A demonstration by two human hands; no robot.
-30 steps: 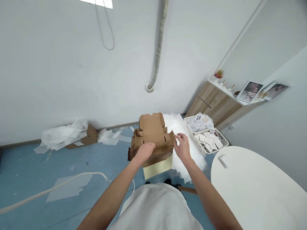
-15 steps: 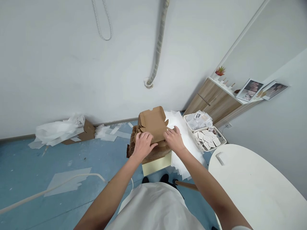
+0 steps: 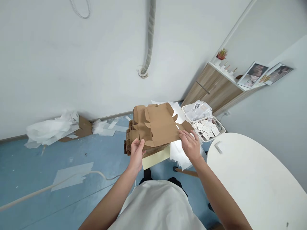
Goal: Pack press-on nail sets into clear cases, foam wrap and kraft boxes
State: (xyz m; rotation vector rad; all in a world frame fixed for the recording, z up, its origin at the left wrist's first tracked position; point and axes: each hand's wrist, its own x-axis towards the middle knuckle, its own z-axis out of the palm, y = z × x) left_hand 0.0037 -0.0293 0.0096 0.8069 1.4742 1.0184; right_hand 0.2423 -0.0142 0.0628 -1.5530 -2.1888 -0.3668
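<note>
Floor: blue [image 3: 31,163] and scuffed, below your white wall [image 3: 59,64].
Carton: brown [image 3: 85,129], by the wall at your far left, white wrapping [image 3: 50,127] heaped against it.
Stack: flat brown cardboard [image 3: 130,135] in front of you, above a pale yellow sheet [image 3: 157,157].
Left hand: yours [image 3: 137,151] is loosely curled at the stack's near side, thumb apart from fingers; you cannot tell whether it grips.
Top blank: unfolded cardboard [image 3: 163,124] between your hands, lying over the stack and jutting past its right side above white sheets [image 3: 182,156].
Right hand: yours [image 3: 189,142] pinches the blank's near right edge beside a slot, thumb hidden.
Baskets: two, one with clear packets [image 3: 198,110], the nearer with white pieces [image 3: 206,129].
Bench: white and rounded [image 3: 251,179], well to your right.
</note>
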